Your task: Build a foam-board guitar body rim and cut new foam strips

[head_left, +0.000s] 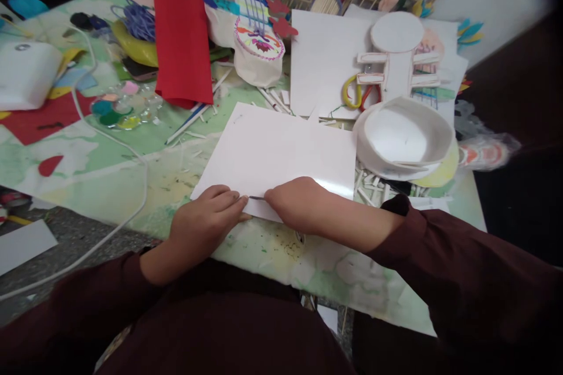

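A white sheet of card [281,158] lies at the near edge of the table, its surface shiny at the right. My left hand [204,220] is closed over its near left corner, fingers bent together on top and the thumb at the edge. My right hand [297,202] is closed round a thin dark pointed tool [257,197]. The tool's tip points left and lies on the card close to my left fingertips. Most of the tool is hidden in my fist, so its exact kind cannot be made out.
Right of the card stands a round white card rim [404,135] with a white cutout [398,64] behind it. Yellow-handled scissors [350,92] lie near. Red felt [182,41], a decorated guitar-like model [258,41] and paper scraps [373,184] surround it. A white cable [143,187] crosses the left.
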### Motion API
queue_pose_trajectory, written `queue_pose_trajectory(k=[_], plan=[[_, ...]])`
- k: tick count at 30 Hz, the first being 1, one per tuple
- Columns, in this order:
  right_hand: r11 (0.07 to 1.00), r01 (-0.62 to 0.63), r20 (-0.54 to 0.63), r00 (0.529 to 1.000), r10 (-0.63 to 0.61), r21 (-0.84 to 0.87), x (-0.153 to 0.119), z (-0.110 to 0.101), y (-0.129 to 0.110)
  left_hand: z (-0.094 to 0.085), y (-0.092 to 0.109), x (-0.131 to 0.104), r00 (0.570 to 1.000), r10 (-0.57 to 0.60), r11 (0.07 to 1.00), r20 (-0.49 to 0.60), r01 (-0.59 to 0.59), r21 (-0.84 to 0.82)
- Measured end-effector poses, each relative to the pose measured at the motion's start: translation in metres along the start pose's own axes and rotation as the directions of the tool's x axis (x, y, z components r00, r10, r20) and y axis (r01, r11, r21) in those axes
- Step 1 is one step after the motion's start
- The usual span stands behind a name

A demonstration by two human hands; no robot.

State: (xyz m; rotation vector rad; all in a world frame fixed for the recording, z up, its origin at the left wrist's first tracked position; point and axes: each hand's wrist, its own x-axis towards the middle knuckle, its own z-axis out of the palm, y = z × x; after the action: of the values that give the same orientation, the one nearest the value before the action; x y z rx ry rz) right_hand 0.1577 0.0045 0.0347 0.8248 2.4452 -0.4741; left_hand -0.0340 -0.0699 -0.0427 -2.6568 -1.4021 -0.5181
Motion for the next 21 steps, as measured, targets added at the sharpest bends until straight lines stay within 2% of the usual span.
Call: queue_pose_trajectory(k=[11, 21], plan=[[0.999, -0.032, -0.011, 0.999, 0.032, -0.043, -0.013, 0.003, 0.001, -0.001, 0.002, 0.002, 0.999, -0.044, 0.999, 0.007, 0.044, -0.015], [0.965, -0.244, -0.016, 0.970, 0.243, -0.100, -0.080, 0.036, 0.028, -0.002, 0.001, 0.003, 0.999, -0.035, 0.999, 0.039, 0.034, 0.041]])
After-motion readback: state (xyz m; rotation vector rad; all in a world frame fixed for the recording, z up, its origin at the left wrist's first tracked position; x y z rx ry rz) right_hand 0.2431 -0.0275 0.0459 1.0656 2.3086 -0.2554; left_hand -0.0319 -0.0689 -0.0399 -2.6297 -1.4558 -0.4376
